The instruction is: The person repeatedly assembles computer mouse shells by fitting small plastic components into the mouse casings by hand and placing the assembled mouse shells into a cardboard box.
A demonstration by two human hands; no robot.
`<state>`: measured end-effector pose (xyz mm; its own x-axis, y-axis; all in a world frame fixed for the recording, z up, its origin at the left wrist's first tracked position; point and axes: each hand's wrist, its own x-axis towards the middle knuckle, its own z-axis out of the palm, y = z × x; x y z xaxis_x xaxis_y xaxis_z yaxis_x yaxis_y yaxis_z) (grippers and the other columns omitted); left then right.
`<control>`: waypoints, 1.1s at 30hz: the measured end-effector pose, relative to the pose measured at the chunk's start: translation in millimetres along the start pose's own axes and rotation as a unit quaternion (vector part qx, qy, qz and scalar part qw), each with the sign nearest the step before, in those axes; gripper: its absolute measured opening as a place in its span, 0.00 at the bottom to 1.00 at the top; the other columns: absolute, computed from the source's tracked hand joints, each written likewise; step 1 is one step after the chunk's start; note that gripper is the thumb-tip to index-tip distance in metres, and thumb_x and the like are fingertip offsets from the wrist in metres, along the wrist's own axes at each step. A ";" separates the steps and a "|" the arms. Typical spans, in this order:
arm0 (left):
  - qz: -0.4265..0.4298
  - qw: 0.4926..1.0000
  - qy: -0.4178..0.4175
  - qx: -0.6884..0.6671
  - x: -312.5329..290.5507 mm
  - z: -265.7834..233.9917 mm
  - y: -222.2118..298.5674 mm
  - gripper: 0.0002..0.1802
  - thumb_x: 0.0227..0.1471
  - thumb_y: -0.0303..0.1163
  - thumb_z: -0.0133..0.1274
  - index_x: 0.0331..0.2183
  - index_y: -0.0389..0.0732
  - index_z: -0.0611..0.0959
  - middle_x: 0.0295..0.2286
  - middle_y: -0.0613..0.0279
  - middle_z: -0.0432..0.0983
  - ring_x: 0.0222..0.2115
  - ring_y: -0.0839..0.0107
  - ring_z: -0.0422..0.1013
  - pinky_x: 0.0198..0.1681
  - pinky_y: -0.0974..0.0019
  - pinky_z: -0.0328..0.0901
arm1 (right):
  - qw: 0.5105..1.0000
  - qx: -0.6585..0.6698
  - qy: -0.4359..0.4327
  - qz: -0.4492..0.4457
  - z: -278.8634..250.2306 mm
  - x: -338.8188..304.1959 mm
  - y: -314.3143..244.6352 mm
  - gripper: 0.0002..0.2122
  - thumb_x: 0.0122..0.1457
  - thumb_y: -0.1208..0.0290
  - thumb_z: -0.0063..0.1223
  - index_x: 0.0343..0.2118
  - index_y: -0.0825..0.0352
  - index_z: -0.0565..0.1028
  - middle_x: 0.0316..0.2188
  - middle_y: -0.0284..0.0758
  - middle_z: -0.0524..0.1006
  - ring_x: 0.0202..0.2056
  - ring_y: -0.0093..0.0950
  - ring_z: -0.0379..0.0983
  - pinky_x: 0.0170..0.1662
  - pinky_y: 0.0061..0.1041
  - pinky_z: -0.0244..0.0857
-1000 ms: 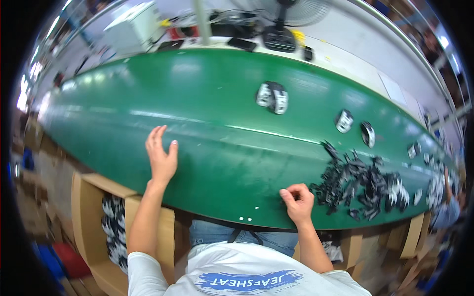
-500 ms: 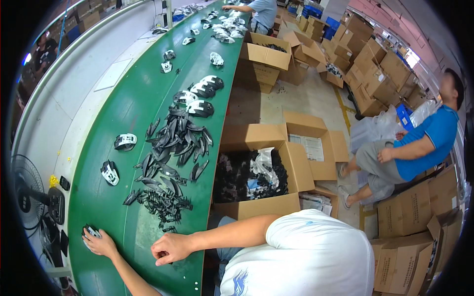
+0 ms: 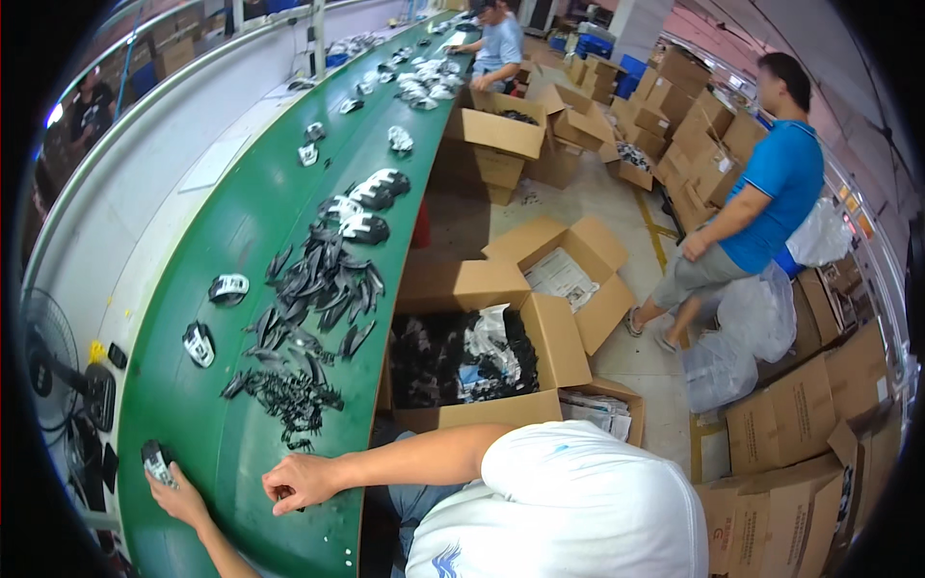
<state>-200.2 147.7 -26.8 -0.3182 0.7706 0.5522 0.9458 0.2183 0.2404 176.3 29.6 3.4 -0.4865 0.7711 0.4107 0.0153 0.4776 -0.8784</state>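
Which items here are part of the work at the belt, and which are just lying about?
In hand:
left hand on a small black-and-white part
right hand
pile of black parts
green belt

Lying about:
open box
fan
stacked cartons

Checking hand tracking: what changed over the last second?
The head turned right, so the view now runs down the belt. The left hand, flat on bare belt a second ago, now grips a small black-and-white part at the far edge. The right hand stays loosely curled on the near edge; whether it holds anything is unclear. The pile of black parts looks undisturbed.
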 end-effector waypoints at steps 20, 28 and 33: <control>-0.146 0.800 -0.218 -0.540 -141.4 -190.5 71.0 0.44 0.51 0.27 0.62 0.68 0.33 0.68 0.60 0.54 0.69 0.59 0.63 0.69 0.67 0.60 0.61 | 0.930 0.356 0.033 0.088 91.2 95.9 14.5 0.11 0.73 0.62 0.60 0.43 0.67 0.78 0.37 0.25 0.78 0.40 0.14 0.71 0.44 0.21 0.70; -0.259 0.739 -0.083 -0.616 -104.6 -89.0 91.5 0.29 0.65 0.31 0.60 0.65 0.42 0.72 0.52 0.59 0.77 0.49 0.66 0.77 0.52 0.61 0.74 | 0.855 0.474 0.067 0.201 97.6 121.3 45.0 0.11 0.72 0.63 0.62 0.49 0.61 0.76 0.41 0.27 0.79 0.40 0.18 0.76 0.38 0.22 0.76; -0.309 0.521 -0.031 -0.795 -84.0 -44.7 102.4 0.18 0.75 0.36 0.48 0.61 0.41 0.75 0.53 0.59 0.79 0.55 0.65 0.76 0.62 0.54 0.70 | 0.880 0.407 0.156 0.187 64.2 120.6 49.4 0.07 0.71 0.68 0.64 0.46 0.63 0.78 0.36 0.27 0.80 0.33 0.16 0.74 0.38 0.18 0.72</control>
<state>-79.5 78.6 -12.9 -0.4806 0.8761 -0.0388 -0.6015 -0.2971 0.7416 62.3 119.1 -6.1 -0.3157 0.9488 -0.0092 -0.5691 -0.1971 -0.7983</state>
